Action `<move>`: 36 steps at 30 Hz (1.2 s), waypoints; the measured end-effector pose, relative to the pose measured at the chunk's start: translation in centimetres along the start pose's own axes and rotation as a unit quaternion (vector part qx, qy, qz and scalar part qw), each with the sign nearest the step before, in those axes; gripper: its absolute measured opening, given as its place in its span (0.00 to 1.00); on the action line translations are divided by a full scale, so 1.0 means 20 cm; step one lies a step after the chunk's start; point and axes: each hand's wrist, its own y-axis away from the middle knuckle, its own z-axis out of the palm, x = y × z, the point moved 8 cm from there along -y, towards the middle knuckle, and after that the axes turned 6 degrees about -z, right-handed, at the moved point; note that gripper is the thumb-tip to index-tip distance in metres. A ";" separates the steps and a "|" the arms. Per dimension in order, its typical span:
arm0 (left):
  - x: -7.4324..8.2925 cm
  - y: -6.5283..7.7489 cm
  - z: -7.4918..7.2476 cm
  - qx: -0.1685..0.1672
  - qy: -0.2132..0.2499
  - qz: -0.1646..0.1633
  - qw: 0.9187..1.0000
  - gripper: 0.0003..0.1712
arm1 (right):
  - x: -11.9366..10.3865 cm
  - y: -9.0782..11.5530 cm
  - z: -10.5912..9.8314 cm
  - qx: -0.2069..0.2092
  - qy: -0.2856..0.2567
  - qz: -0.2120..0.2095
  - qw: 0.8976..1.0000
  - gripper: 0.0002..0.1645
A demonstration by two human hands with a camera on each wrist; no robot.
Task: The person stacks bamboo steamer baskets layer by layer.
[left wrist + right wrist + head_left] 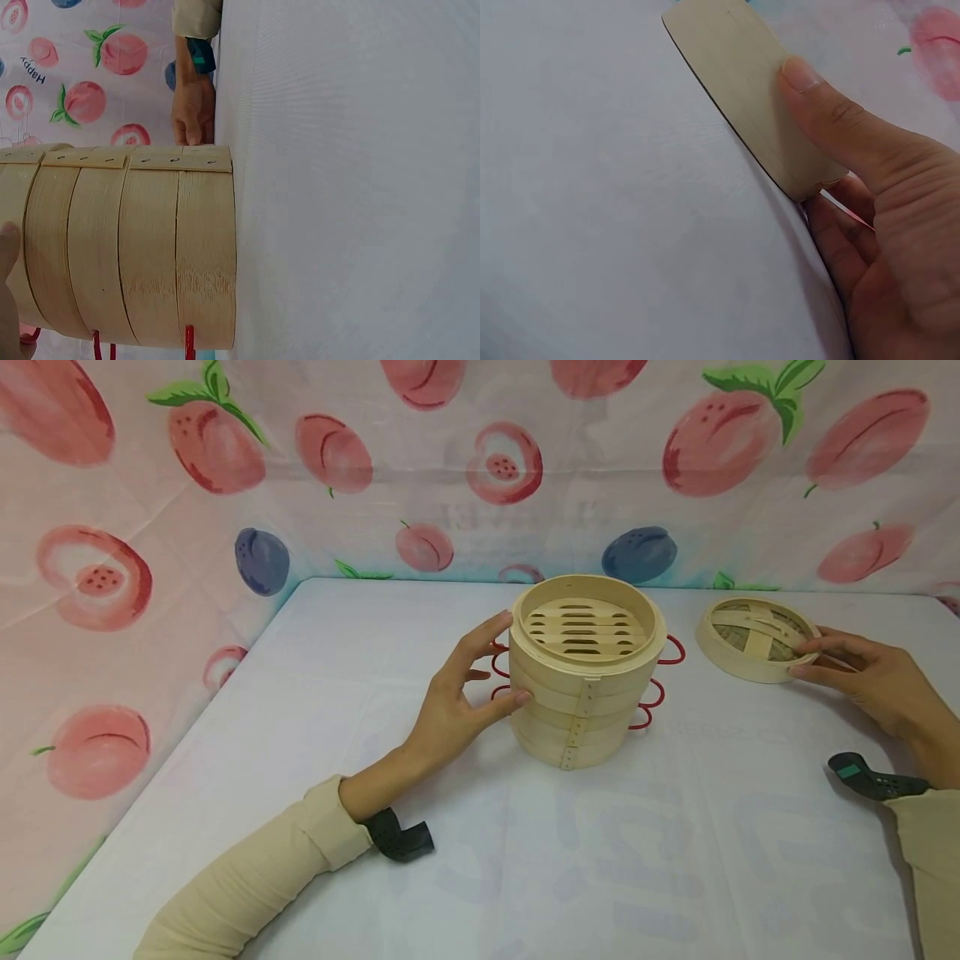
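A stack of round bamboo steamer baskets [577, 702] stands upright on the table, its slatted top tier uncovered. Red loops [672, 649] stick out from both sides. My left hand [450, 693] holds the stack's left side near the top, thumb on the front wall and a fingertip at the rim. In the left wrist view, the thumb [7, 251] lies against the upper tiers. To the right of the stack, the bamboo lid [757, 668] lies with its woven top and strap handle up. Its right edge is between the thumb and fingers of my right hand [873, 681].
A white cloth covers the table [420, 868]. Behind it and along the left hangs a fruit-print curtain [420, 460]. Dark wrist devices [401, 837] sit at both sleeve cuffs.
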 end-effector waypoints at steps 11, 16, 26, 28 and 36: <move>0.00 0.00 0.00 0.002 0.000 0.008 1.000 0.46 | -0.02 0.00 -0.01 -0.001 0.028 -0.005 1.000 0.29; -0.01 0.00 0.00 0.001 -0.001 0.008 1.000 0.46 | -0.02 0.00 -0.02 0.004 0.035 -0.007 0.999 0.27; -0.01 0.00 0.00 -0.002 0.000 0.008 1.000 0.46 | -0.02 0.01 -0.03 0.016 0.032 0.007 0.999 0.31; 0.00 0.00 0.00 -0.001 -0.001 0.008 1.000 0.46 | -0.02 0.01 -0.03 0.017 0.034 0.009 0.999 0.32; 0.00 0.00 0.00 -0.001 -0.003 0.008 1.000 0.47 | 0.00 0.01 -0.03 0.021 0.035 0.010 0.999 0.37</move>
